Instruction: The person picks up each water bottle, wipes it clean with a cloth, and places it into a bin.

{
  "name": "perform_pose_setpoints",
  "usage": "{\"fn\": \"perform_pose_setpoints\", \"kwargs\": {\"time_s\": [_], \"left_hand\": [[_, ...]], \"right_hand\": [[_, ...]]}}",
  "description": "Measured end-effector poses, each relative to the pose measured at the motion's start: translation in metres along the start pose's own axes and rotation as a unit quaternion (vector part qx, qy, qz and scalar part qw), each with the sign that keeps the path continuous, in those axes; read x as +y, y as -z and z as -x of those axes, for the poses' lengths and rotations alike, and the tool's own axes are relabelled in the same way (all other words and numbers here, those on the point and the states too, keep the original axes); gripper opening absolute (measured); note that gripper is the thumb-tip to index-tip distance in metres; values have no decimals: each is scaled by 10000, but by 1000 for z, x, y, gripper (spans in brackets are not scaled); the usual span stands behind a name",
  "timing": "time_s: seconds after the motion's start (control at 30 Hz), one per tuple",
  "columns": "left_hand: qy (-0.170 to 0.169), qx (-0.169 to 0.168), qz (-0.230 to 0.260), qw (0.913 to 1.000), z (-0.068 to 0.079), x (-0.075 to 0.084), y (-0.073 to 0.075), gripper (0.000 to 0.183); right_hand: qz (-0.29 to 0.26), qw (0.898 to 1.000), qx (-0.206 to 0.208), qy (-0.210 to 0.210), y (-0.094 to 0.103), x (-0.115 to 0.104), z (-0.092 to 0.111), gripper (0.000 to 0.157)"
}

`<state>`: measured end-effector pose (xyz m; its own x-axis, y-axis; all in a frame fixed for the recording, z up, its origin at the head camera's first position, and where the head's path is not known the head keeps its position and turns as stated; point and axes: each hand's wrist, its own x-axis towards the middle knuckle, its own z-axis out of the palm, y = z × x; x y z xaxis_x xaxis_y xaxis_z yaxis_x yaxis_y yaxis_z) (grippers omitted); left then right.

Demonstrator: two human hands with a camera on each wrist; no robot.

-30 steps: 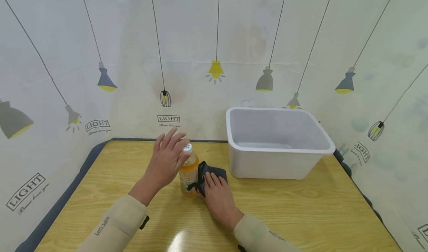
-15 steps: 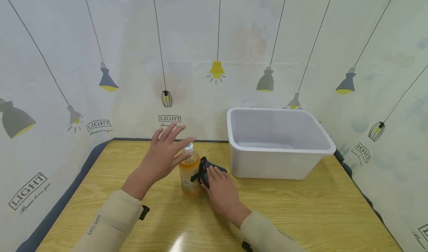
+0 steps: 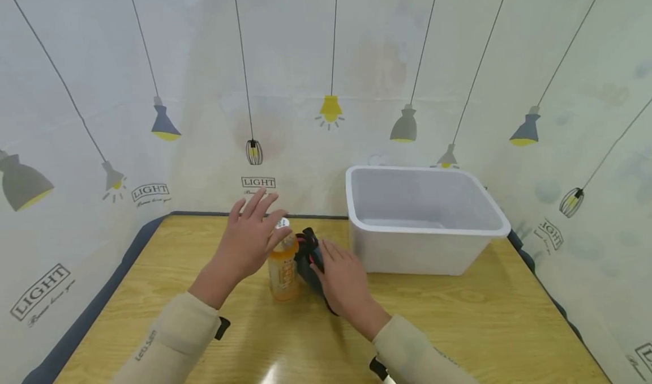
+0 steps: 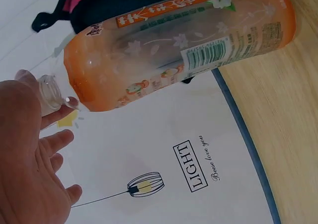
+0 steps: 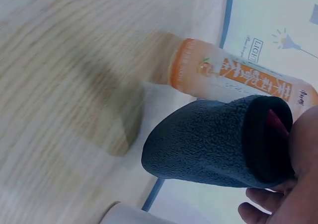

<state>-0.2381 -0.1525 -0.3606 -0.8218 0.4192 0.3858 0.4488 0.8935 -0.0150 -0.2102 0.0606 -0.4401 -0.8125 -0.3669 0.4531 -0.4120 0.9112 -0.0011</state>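
Observation:
A clear bottle (image 3: 283, 279) with an orange label and white cap stands upright on the wooden table. My left hand (image 3: 243, 242) pinches it at the cap between thumb and index finger, the other fingers spread; the left wrist view shows the fingertips at the bottle's neck (image 4: 49, 92). Right beside the bottle is a dark fleece pouch (image 5: 203, 139) with a pinkish-red lining and a black strap (image 4: 49, 23). My right hand (image 3: 347, 279) grips the pouch near its open mouth, which faces up. In the right wrist view, the pouch overlaps part of the bottle (image 5: 233, 75).
A white plastic bin (image 3: 407, 251) stands at the back right of the table (image 3: 458, 327). A patterned backdrop (image 3: 295, 163) with printed lamps rises behind and on both sides. Dark edging (image 3: 127, 259) runs along the table's borders.
The pouch, earlier lying under my right hand's fingers, now stands steeply with its mouth up in that hand's grip. The bottle has turned, showing more orange label, and shifted slightly left.

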Motion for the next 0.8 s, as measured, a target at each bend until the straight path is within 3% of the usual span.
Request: {"fn": "perform_pose_setpoints", "kwargs": {"time_s": [0.37, 0.53, 0.8], "left_hand": [[70, 418, -262, 9988, 4, 2, -13, 47], [126, 674, -195, 9975, 6, 1, -18, 51], [114, 703, -248, 9972, 7, 1, -16, 46]], "right_hand": [[-225, 9985, 466, 171, 16, -6, -11, 55], [-213, 9955, 755, 524, 24, -10, -20, 58], [35, 9969, 175, 767, 35, -14, -29, 62]]}}
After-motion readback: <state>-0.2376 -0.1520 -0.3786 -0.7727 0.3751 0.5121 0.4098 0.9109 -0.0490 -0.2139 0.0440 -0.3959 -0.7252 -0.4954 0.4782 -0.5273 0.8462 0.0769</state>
